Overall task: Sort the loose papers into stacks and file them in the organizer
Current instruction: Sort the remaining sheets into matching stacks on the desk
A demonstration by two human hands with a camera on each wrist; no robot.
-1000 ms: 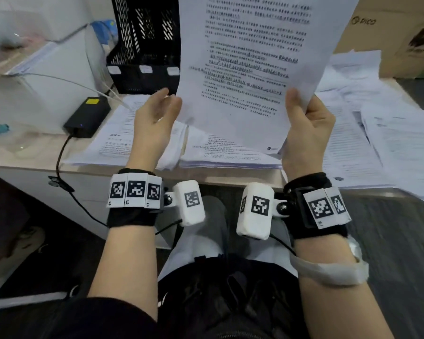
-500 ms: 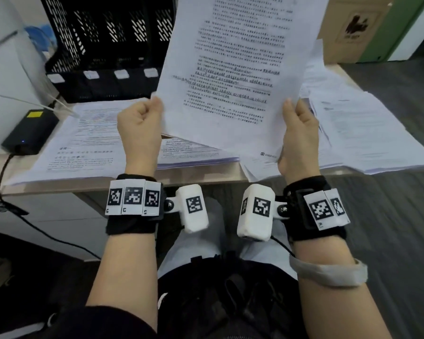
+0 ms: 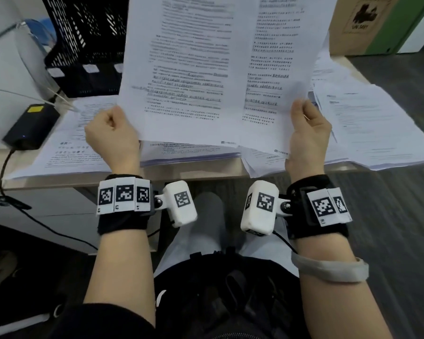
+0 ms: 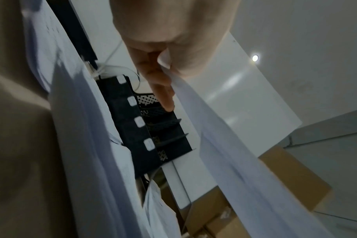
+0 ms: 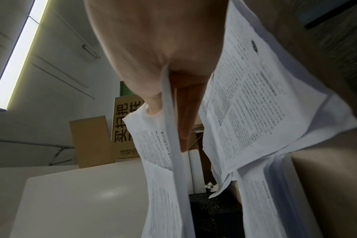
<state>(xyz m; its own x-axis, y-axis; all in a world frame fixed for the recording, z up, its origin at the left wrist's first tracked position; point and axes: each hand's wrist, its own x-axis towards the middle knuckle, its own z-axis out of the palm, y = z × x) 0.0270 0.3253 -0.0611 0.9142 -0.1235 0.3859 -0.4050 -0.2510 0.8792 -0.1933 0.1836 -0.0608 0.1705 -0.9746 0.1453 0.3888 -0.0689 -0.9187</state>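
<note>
Left hand (image 3: 112, 137) fisted, pinching the left printed sheet (image 3: 181, 69) at its lower corner. Right hand (image 3: 309, 135) grips the right sheet (image 3: 279, 69), thumb in front. Both sheets upright above worktop (image 3: 59, 185). Black organizer (image 3: 83, 45) beyond left hand; loose papers (image 3: 377, 128) lying right of right hand.

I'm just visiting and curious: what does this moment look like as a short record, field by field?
left hand: left hand grips the lower left edge of the left sheet
right hand: right hand pinches the right sheet at its lower right corner
held sheets: two printed pages, raised upright above the desk edge, side by side and overlapping
organizer: black mesh organizer at the back left of the desk, behind the sheets
desk papers: loose papers spread flat across the desk
other: black power adapter on the left, cardboard box behind
</note>
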